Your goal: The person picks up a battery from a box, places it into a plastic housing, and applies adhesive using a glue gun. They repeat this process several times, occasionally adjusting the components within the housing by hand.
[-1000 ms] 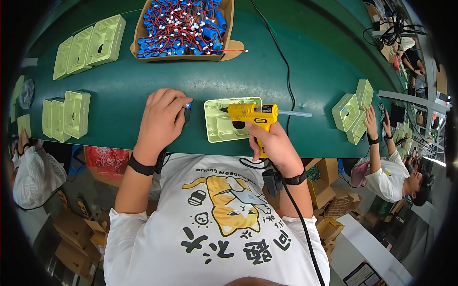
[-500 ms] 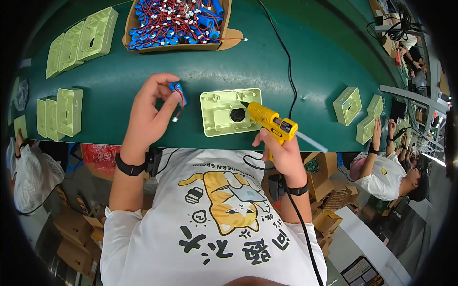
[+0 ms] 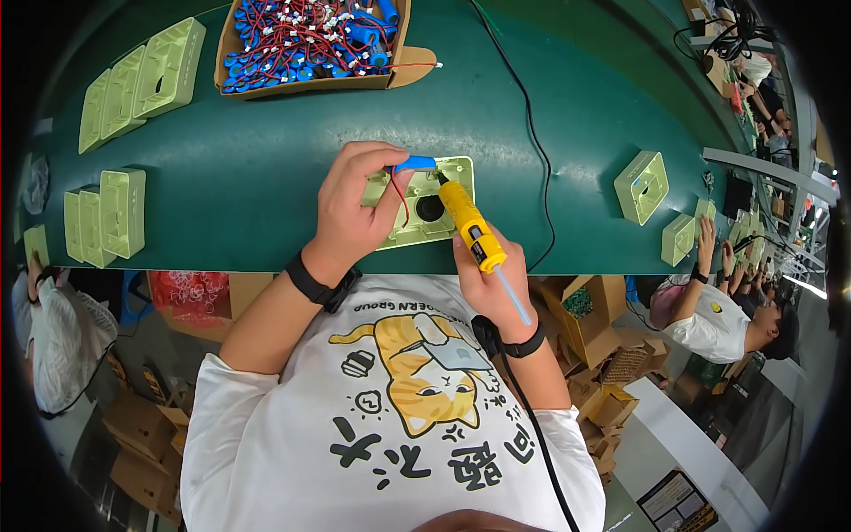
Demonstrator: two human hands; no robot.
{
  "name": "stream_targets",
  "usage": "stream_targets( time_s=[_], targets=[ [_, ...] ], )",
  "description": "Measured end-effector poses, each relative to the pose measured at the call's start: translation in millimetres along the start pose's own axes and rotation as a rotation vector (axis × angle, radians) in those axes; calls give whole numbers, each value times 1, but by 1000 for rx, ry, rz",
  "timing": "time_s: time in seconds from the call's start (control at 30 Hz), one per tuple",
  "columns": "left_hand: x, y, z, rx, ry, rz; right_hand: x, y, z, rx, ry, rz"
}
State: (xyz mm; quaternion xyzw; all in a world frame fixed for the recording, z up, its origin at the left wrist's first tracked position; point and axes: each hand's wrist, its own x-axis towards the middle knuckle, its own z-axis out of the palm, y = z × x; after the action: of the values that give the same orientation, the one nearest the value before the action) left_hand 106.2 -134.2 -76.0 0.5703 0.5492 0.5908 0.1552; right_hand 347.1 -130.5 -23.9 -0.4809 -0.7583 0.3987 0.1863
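Note:
My left hand (image 3: 355,199) pinches a blue cylindrical battery (image 3: 415,163) between thumb and fingers, and its red and dark leads hang down beside the thumb. It is held over the upper edge of a pale green plastic housing (image 3: 408,238), with part of that housing hidden under the hand. Inside the housing sits a round black part (image 3: 430,208). My right hand (image 3: 492,284) is closed round a yellow hot glue gun (image 3: 470,223), whose dark nozzle points at the housing's upper inside, close to the battery's end. A translucent glue stick (image 3: 512,295) juts from the gun's back.
A cardboard box (image 3: 306,86) of blue batteries with red leads stands at the back. Pale green housings (image 3: 124,213) are lined up at left, with others (image 3: 642,188) at right. A black cable (image 3: 523,97) crosses the green table (image 3: 266,133). Other people work at both sides.
My left hand has carried the battery right, from beside the housing to over it. The glue gun has turned more upright, its nozzle now near the battery. The whole view has shifted slightly.

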Motion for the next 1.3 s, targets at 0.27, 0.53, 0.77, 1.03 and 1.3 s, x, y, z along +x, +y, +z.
stream_targets(
  time_s=[0.27, 0.53, 0.77, 1.03, 1.3],
  targets=[
    [-3, 4, -5, 72, -51, 49, -7, -3, 1, -264, -57, 65],
    [-17, 0, -6, 67, -63, -58, -6, -3, -8, -46, -19, 23],
    [-11, -2, -10, 122, -135, 71, -12, 0, -12, 42, -60, 186],
    [-8, 3, -10, 144, -169, 43, -14, 10, -10, 318, -45, 366],
    [-10, 4, -7, 114, -134, -10, -18, 13, -13, 332, -84, 366]
  ],
)
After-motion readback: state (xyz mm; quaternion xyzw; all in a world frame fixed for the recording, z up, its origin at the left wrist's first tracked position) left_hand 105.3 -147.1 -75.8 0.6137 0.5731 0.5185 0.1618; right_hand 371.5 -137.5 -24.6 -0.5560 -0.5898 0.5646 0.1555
